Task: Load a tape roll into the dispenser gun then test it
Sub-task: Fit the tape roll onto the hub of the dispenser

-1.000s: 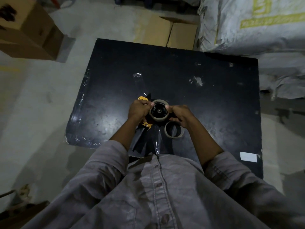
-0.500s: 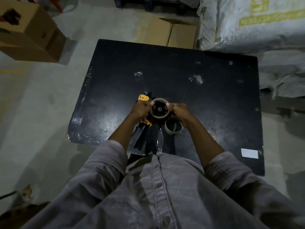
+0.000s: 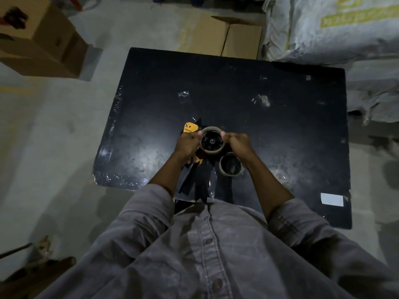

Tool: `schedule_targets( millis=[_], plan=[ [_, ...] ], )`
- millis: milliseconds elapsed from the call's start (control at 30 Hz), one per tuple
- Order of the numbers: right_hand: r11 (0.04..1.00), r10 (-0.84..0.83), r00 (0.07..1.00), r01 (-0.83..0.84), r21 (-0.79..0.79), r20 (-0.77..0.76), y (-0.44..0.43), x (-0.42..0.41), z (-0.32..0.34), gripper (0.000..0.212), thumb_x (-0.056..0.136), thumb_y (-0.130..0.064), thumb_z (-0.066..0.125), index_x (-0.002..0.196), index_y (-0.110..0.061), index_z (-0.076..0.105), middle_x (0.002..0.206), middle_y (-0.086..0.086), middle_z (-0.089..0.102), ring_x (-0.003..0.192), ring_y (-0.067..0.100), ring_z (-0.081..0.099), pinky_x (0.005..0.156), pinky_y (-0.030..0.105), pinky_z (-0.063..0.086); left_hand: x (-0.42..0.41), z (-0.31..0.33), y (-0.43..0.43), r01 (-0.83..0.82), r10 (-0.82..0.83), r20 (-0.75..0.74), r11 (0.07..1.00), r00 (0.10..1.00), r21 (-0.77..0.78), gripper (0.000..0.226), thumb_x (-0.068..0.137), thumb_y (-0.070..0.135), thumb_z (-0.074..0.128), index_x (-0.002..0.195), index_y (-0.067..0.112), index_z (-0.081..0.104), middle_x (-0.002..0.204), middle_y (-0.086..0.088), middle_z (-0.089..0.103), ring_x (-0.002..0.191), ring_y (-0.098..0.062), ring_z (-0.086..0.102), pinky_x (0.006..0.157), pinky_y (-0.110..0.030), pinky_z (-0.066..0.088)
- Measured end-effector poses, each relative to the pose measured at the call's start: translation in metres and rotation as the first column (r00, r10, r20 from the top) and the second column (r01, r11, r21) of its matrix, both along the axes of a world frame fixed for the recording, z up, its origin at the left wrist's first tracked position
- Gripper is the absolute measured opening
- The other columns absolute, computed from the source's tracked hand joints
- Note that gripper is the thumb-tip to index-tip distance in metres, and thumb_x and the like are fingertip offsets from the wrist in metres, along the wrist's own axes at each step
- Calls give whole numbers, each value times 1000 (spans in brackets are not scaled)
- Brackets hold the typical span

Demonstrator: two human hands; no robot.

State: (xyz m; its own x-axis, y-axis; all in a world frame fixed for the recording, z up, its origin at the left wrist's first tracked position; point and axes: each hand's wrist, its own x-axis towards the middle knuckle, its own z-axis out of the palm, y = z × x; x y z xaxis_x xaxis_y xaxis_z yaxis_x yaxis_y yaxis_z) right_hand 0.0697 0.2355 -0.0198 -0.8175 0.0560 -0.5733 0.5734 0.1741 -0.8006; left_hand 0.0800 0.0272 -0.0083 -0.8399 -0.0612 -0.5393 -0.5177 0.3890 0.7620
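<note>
Above the black table (image 3: 280, 130), the left hand (image 3: 186, 145) grips the yellow-and-black plastic dispenser gun (image 3: 190, 127) while the right hand (image 3: 238, 143) pinches the rim of the brown tape roll (image 3: 212, 151) sitting on the gun's dark hub. Pushed on crooked, the roll could jam half-seated, or face the wrong way so the tape won't feed.

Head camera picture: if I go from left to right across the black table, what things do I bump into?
Left hand gripping the dispenser gun → tape roll on the gun → right hand pinching that roll → white label far right.
</note>
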Motion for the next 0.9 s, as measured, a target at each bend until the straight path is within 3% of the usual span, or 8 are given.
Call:
schedule_targets(
  millis=[67, 300, 400, 500, 633, 767, 833, 900],
  plan=[
    [1000, -9, 1000, 9, 12, -9, -1, 0, 0, 22, 108, -28, 75, 99, -14, 89, 105, 15, 87, 109, 35, 83, 102, 55, 66, 0, 2, 2, -3, 3, -2, 1000, 1000, -16, 46, 119, 44, 46, 122, 12, 79, 75, -19, 77, 30, -17, 54, 31, -22, 36],
    [996, 21, 1000, -22, 85, 11, -2, -3, 5, 26, 111, -28, 70, 101, -11, 87, 92, 6, 83, 84, 15, 75, 90, 39, 62, 3, -1, 8, -86, 85, 24, 996, 996, 39, 42, 118, 43, 51, 120, 13, 80, 46, 0, 64, 26, -16, 50, 31, -21, 34],
    [995, 2, 1000, -5, 105, 28, -2, -6, 3, 35, 111, -31, 70, 105, 1, 85, 103, 20, 84, 87, 22, 74, 88, 44, 62, 3, -1, 9, -81, 81, 5, 996, 997, 27, 43, 118, 43, 51, 117, 12, 80, 51, 0, 65, 28, -15, 49, 31, -21, 35],
    [994, -4, 997, -5, 110, 81, -4, -11, -1, 43, 108, -31, 72, 102, 12, 77, 89, 20, 76, 82, 25, 67, 76, 43, 57, 2, -1, 9, -91, 91, 28, 996, 995, 3, 43, 117, 46, 51, 119, 14, 81, 47, 1, 62, 27, -16, 48, 32, -21, 36],
    [991, -28, 993, 13, 131, 115, -7, -16, -1, 41, 104, -33, 75, 99, 8, 78, 92, 21, 80, 85, 26, 71, 81, 49, 61, 2, 0, 11, -96, 97, 30, 995, 995, -40, 43, 116, 48, 54, 122, 16, 82, 54, -1, 60, 26, -14, 47, 32, -20, 37],
    [985, -12, 995, -6, 172, 101, -9, -20, -3, 34, 109, -32, 71, 82, -12, 75, 86, 8, 73, 88, 25, 69, 80, 40, 53, 0, 2, 14, -99, 102, 47, 992, 994, -78, 41, 114, 52, 56, 114, 20, 83, 65, -5, 64, 33, -15, 54, 35, -19, 38],
    [980, 38, 995, -54, 190, 87, -11, -20, 1, 31, 112, -33, 66, 91, -12, 74, 95, 9, 72, 93, 26, 66, 84, 36, 50, -1, 5, 17, -119, 124, 52, 990, 991, -81, 40, 113, 54, 56, 109, 24, 82, 65, -5, 67, 49, -25, 62, 42, -21, 42],
    [982, 45, 997, -56, 179, 67, -12, -17, 4, 31, 114, -35, 65, 102, -11, 78, 100, 8, 73, 94, 23, 67, 84, 31, 50, 3, 10, 18, -101, 104, 59, 993, 993, -56, 38, 113, 53, 56, 107, 26, 82, 60, -13, 70, 46, -30, 63, 39, -23, 44]
  ],
)
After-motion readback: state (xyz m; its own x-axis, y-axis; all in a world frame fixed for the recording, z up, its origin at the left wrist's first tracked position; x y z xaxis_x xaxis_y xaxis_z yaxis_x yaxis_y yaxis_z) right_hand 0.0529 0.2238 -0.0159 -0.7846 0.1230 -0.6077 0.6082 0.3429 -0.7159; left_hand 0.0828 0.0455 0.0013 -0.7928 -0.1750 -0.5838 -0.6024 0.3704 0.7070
